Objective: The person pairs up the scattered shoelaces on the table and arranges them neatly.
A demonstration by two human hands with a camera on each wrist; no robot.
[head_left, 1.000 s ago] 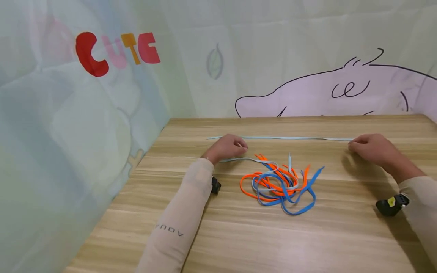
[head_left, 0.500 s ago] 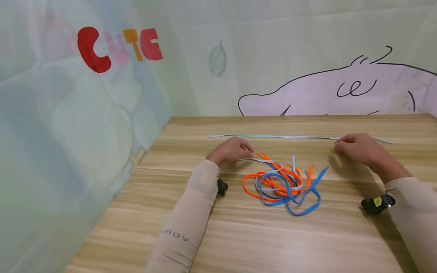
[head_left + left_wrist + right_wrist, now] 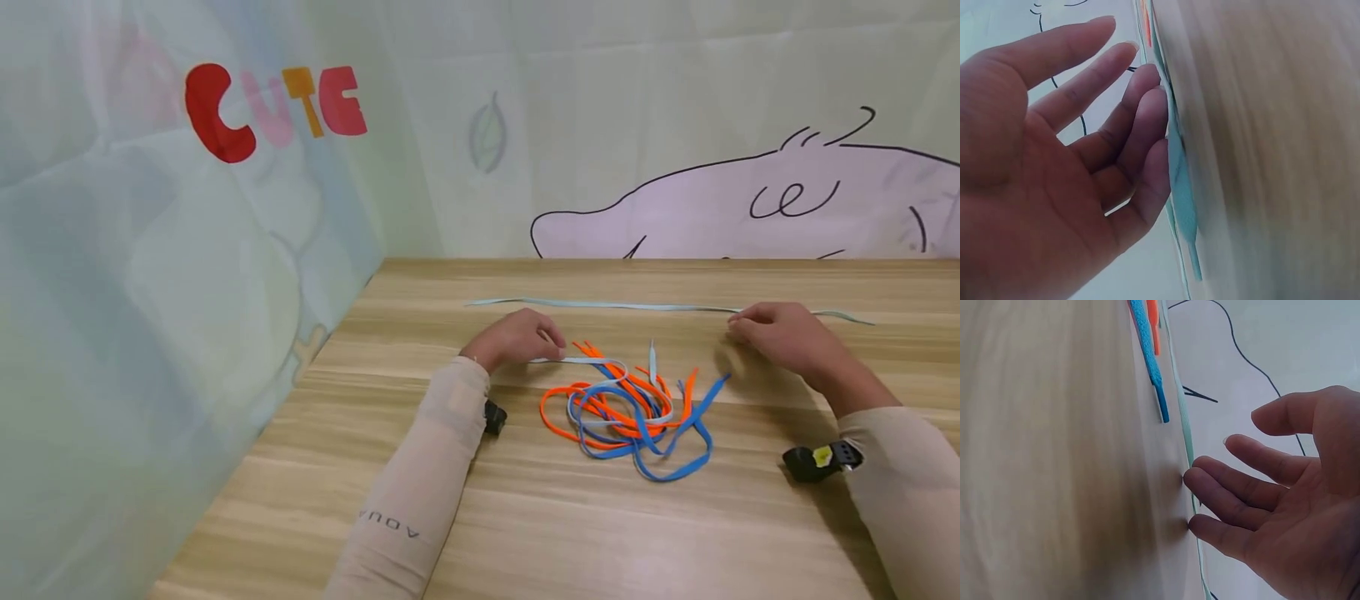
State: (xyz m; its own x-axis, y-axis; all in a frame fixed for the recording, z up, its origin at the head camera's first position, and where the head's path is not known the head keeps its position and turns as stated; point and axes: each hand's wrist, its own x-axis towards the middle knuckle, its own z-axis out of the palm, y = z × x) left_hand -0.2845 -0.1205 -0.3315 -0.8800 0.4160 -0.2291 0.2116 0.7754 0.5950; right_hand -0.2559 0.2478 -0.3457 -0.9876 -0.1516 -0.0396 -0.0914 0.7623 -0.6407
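A pale blue shoelace (image 3: 615, 305) lies stretched out nearly straight along the back of the table. Over its right part is my right hand (image 3: 783, 333), thumb apart from the fingers; in the right wrist view the fingertips (image 3: 1194, 478) come down right at that lace. In front lies a tangle of orange shoelaces (image 3: 553, 431), blue shoelaces (image 3: 678, 475) and another pale blue shoelace (image 3: 592, 361). At this second lace's left end, my left hand (image 3: 517, 337) rests with loosely bent fingers. Its lower fingertips touch the flat lace end (image 3: 1182, 181), and the thumb stands away.
Wood-grain table (image 3: 600, 533) stretches under everything. A printed cloth wall (image 3: 435, 167) rises behind it, and another with coloured letters (image 3: 217, 117) stands along the left edge. Each wrist carries a small black camera (image 3: 813, 461).
My right hand has slid left along the straight lace, uncovering its right end. My left hand has shifted slightly right, toward the tangle. The head view has turned a little.
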